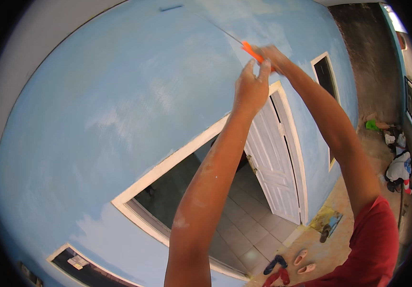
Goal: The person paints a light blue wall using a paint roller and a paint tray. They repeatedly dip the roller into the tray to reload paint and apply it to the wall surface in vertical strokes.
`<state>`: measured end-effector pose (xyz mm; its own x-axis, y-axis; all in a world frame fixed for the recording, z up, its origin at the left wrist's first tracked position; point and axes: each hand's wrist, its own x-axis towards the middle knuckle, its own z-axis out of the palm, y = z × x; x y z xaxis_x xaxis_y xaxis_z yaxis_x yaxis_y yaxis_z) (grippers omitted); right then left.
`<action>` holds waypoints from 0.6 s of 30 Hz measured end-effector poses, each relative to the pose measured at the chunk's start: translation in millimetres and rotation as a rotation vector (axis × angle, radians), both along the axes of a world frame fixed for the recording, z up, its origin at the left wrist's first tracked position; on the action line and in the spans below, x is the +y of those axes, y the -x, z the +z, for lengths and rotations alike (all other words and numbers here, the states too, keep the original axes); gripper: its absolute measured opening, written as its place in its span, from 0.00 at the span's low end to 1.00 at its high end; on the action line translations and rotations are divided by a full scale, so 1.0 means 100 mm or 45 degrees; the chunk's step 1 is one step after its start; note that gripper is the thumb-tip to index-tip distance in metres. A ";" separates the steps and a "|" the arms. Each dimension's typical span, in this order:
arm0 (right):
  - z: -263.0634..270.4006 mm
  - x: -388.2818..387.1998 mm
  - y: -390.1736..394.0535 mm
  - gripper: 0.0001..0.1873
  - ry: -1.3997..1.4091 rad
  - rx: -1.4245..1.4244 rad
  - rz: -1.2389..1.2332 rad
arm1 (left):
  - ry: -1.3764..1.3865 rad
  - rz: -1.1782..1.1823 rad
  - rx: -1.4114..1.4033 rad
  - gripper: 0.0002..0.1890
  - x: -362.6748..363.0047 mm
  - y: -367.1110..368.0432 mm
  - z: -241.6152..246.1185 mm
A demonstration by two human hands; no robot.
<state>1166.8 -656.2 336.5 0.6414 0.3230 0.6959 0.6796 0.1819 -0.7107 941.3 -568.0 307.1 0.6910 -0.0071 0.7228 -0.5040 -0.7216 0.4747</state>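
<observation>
A paint roller (172,8) with a thin metal rod and an orange handle reaches up to the left over a light blue wall (120,107). Around the lower part of the orange handle (252,51) my right hand (272,59) is closed, slightly blurred. Just below it is my left hand (252,84), thumb and fingers raised at the handle's end; whether it grips the handle I cannot tell. The roller's head is near the top of the view, at or close to the wall. Paler, uneven patches show on the blue surface. Paint smears mark my left forearm.
A white panelled door (274,161) stands open in a white frame (170,163). Narrow windows (326,75) flank the doorway. Sandals (276,263), pale shoes (304,262) and a paint-stained sheet (324,219) lie on the ground. At the far right another person (399,170) bends low near bags.
</observation>
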 end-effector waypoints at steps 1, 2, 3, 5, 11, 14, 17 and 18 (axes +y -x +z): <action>-0.37 0.07 0.03 0.29 -0.011 0.019 0.096 | -0.005 0.042 0.013 0.41 0.11 -0.02 -0.10; -0.68 0.12 0.11 0.26 0.002 0.086 0.076 | -0.036 0.108 0.034 0.42 0.22 -0.03 -0.20; -0.97 0.00 0.06 0.30 -0.045 0.057 0.068 | -0.068 0.132 0.046 0.42 0.24 -0.09 -0.30; -1.20 -0.13 0.28 0.30 -0.035 0.172 0.005 | -0.080 0.186 0.105 0.43 0.28 -0.06 -0.37; -0.35 -0.17 0.32 0.31 0.021 0.071 -0.025 | -0.059 0.160 0.039 0.43 0.24 -0.07 -0.18; 0.59 -0.04 0.36 0.29 -0.044 0.010 -0.035 | -0.057 0.086 -0.080 0.41 0.01 -0.10 0.06; 0.90 0.18 0.71 0.26 -0.105 0.078 -0.137 | 0.128 -0.024 0.039 0.40 -0.05 0.06 0.32; 0.91 0.19 0.78 0.25 -0.093 0.095 -0.214 | 0.117 -0.044 -0.111 0.39 -0.02 -0.01 0.32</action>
